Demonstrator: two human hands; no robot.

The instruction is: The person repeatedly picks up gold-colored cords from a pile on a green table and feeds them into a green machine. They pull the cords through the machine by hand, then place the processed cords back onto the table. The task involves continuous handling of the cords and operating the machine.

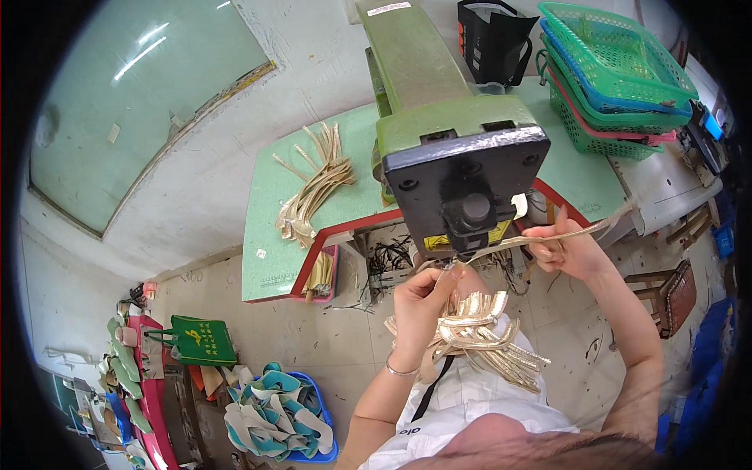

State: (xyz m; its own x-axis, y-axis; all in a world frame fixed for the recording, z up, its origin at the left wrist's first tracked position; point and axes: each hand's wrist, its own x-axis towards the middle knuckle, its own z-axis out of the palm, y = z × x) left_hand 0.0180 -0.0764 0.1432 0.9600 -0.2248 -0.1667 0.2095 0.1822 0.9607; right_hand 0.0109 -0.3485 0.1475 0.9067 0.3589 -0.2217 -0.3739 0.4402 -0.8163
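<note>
The person's left hand (423, 294) is just beside the lower tool of the green press machine (415, 59), under its black head plate (470, 172); its thumb and index finger are pressed together on the near end of a thin pale-gold strap (511, 244). The strap goes from there to the right, slightly upward, and crosses the right hand (565, 244), whose fingers are bent around it, while the index finger points up; its far end is free beyond this hand. In the lap, below the left hand, there lies a pile of gold straps (470, 333), with many ends spread to the right. A second bundle of beige straps (317, 192) lies on the pale green worktop (270, 176), to the left of the machine. Behind the machine, toward the right, stand a black bag (492, 43) and a stack of plastic baskets (619, 70), green, blue and pink. On the floor (356, 333), at the lower left, a blue basin (332, 453) holds white and teal cut pieces (274, 411), near a green bag (202, 341).
</note>
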